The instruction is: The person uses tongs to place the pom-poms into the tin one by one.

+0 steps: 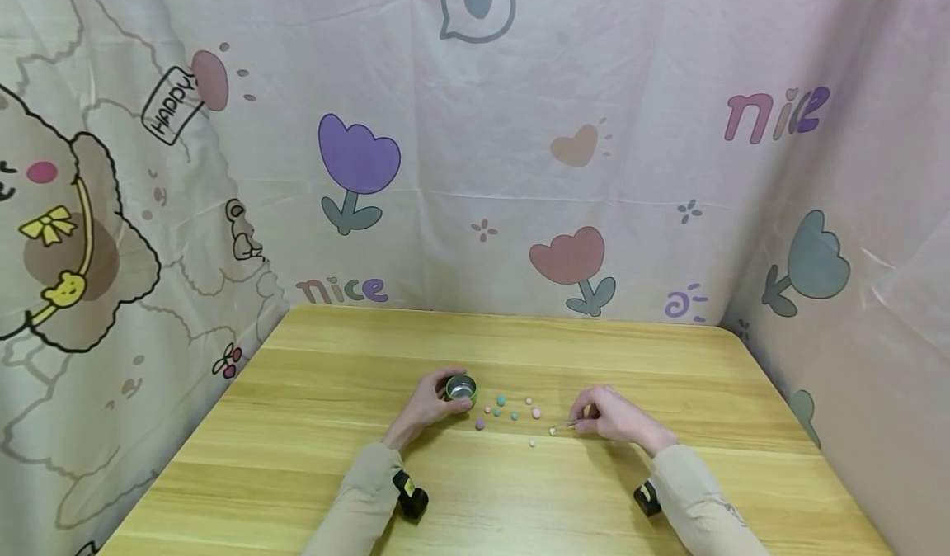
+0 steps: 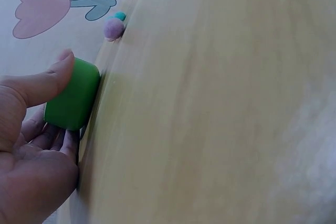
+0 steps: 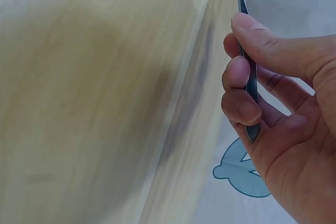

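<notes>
My left hand [image 1: 426, 402] grips a small round green tin [image 2: 76, 95] between thumb and fingers, its mouth facing up and its silvery inside [image 1: 462, 388] showing in the head view. With my right hand [image 1: 612, 416] I pinch metal tweezers [image 3: 252, 85], their tips pointing left toward the table. A whitish pom-pom [image 1: 552, 431] sits right at those tips. Between the hands lie several small pom-poms: a purple one [image 1: 479, 424] nearest the tin, a blue one [image 1: 500, 401], a pink one [image 1: 536, 413] and another white one [image 1: 532, 443].
The wooden table [image 1: 312, 457] carries all of this. Patterned cloth [image 1: 475, 152] hangs along its back and sides. Black wrist devices [image 1: 412, 502] are strapped at both sleeves.
</notes>
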`<action>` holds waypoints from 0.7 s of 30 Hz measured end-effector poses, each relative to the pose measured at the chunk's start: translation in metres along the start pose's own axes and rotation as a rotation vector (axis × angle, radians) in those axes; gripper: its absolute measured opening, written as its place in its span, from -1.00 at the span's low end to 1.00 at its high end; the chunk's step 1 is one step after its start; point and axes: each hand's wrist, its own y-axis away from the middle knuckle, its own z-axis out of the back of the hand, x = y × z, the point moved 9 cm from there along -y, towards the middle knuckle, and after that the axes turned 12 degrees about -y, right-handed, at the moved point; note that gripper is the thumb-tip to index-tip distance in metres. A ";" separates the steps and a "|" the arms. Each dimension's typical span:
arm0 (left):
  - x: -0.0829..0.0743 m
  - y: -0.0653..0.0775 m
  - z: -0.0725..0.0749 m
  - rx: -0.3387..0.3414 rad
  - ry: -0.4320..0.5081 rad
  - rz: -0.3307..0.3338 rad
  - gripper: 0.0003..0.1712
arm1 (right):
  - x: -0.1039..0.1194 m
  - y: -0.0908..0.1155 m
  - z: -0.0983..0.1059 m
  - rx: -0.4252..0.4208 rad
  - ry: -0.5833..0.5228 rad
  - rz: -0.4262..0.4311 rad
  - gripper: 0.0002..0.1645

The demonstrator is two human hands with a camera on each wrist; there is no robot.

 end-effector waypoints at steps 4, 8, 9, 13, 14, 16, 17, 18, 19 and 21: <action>0.001 0.000 0.000 -0.008 -0.008 0.017 -0.27 | -0.002 0.000 0.001 -0.007 0.003 0.002 -0.93; 0.000 0.001 0.000 -0.009 -0.005 0.022 -0.27 | -0.004 0.001 0.002 -0.022 0.008 0.003 -0.93; -0.001 0.001 0.000 -0.009 -0.007 0.019 -0.27 | -0.004 0.001 0.002 -0.026 0.008 0.002 -0.92; -0.003 0.001 0.000 -0.011 -0.004 0.014 -0.27 | -0.006 0.001 0.003 -0.030 -0.019 -0.020 -0.92; -0.003 0.001 0.000 -0.013 -0.009 0.012 -0.27 | -0.006 0.001 0.003 -0.030 -0.028 -0.026 -0.92; -0.003 0.002 0.000 -0.019 -0.017 0.012 -0.28 | -0.006 0.001 0.003 -0.032 -0.044 -0.039 -0.91; -0.003 0.002 0.000 -0.021 -0.023 0.016 -0.28 | -0.006 0.001 0.003 -0.035 -0.047 -0.043 -0.91; -0.003 0.002 0.001 -0.024 -0.027 0.018 -0.28 | -0.006 0.000 0.003 -0.039 -0.047 -0.043 -0.91; -0.003 0.002 0.001 -0.027 -0.028 0.021 -0.29 | -0.005 0.000 0.003 -0.044 -0.048 -0.043 -0.91; -0.002 0.002 0.001 -0.027 -0.029 0.024 -0.29 | -0.004 -0.002 0.004 -0.051 -0.054 -0.041 -0.91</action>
